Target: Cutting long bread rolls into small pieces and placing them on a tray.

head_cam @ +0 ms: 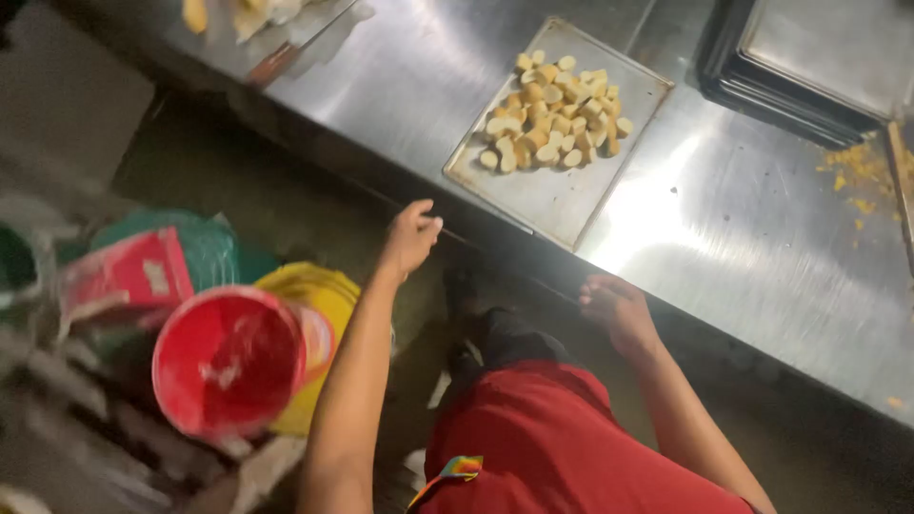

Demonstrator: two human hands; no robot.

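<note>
The left hand [411, 235] hangs in the air just off the near edge of the stainless steel table [743, 238], fingers curled loosely inward; its grip holds nothing. The right hand [617, 306] rests against that same near edge, fingers bent over the lip, and nothing shows inside its grip either. Just past the edge, between the two hands and closer to the left one, lies a flat rectangular metal baking tray [557, 195], set askew so that one corner nearly reaches the table's lip. A heap of pale cut dough pieces [554, 119] fills its far half; the near half is bare. Open steel lies to the right of the tray, up to a stack of dark trays [762, 86] at the far right corner and some yellow crumbs [857, 171] beside it. Below the edge, on the left, stands a round red plastic bucket [228, 362] against a yellow one [319, 295].
</note>
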